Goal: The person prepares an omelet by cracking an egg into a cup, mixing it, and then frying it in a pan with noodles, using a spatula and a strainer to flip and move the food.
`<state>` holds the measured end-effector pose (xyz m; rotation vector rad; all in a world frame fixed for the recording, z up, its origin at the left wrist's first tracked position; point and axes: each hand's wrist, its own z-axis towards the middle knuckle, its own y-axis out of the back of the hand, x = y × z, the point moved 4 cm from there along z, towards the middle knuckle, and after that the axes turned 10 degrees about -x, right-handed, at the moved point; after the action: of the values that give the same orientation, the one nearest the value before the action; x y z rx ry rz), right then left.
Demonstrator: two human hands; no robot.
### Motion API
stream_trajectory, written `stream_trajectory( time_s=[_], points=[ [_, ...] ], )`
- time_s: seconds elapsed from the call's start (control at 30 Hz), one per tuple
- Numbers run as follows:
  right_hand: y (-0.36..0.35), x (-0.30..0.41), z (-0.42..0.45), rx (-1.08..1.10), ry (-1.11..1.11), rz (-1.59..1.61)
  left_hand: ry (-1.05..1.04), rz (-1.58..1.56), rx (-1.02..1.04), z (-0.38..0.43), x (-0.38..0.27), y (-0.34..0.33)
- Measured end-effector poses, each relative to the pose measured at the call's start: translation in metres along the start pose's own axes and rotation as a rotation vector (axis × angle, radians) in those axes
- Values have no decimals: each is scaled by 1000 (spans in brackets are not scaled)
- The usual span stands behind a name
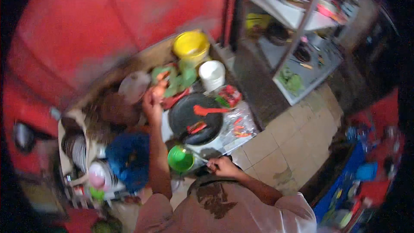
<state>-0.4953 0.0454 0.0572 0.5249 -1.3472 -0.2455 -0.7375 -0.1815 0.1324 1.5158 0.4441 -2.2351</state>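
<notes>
My left hand (151,103) is stretched out to the edge of a green plastic bag (168,81). At its fingertips is a rounded orange-brown thing (158,91), apparently an egg; blur hides whether the fingers grip it. My right hand (223,167) holds a metal utensil (198,156), probably a fork or spoon, with its tip at a green plastic cup (179,160). Beyond the cup sits a dark round pan (184,121). A red-orange spatula (207,110) lies over the pan, and a small red packet (196,127) is on it.
A yellow bucket (191,46) and a white tub (212,75) stand behind the pan. Red chillies (241,129) lie on clear plastic at its right. A rack of plates (76,149) and a blue bag (129,158) are at left. A shelf unit (294,92) is at right.
</notes>
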Motion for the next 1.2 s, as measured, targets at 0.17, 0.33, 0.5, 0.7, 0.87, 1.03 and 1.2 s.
stream_trajectory(
  time_s=[0.17,0.33,0.5,0.7,0.87,1.03,1.2],
  points=[
    [-13,-5,-5,109,-38,55,240,-232,39,-106,4,83],
    [7,30,-1,-7,-30,-5,136,104,9,-180,-57,108],
    [25,72,-3,-240,230,55,246,157,-40,-222,-40,111],
    [23,67,-7,-104,197,-14,257,137,-94,-231,-35,106],
    [6,43,-7,-75,310,-98,283,188,-133,-229,-33,105],
    [15,57,-8,-162,240,-21,325,259,-138,-228,-37,106],
    [9,32,-14,-58,192,-63,474,66,-160,-231,-31,114]
  ],
)
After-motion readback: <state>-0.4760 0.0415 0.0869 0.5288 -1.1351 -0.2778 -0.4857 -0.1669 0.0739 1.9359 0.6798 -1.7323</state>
